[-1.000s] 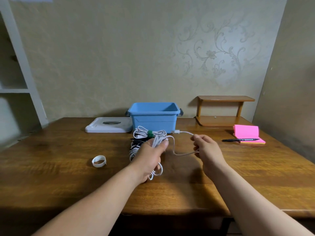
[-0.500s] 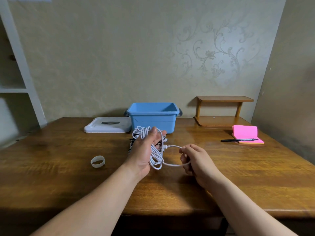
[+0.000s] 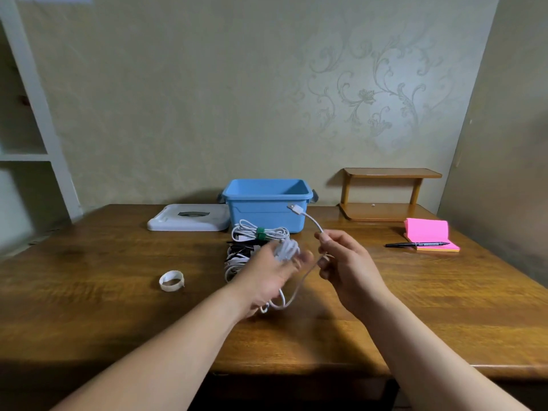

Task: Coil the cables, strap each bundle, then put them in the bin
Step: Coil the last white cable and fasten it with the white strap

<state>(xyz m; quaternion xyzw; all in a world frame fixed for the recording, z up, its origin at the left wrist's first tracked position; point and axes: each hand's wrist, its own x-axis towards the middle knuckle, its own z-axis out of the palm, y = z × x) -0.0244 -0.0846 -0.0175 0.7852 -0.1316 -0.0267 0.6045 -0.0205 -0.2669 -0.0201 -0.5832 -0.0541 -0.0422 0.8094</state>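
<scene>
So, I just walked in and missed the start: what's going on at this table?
A person is coiling a white cable: the left hand holds the gathered loops while the right hand pinches the loose end, plug pointing up. One white bundle, already bound with a green strap, lies on the table before the blue bin, beside other cables. A white strap loop lies nearby.

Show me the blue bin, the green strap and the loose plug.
blue bin [image 3: 267, 216]: head view, front wall.
green strap [image 3: 260, 233]: head view, middle of the band.
loose plug [image 3: 294, 208]: head view, connector body.
</scene>
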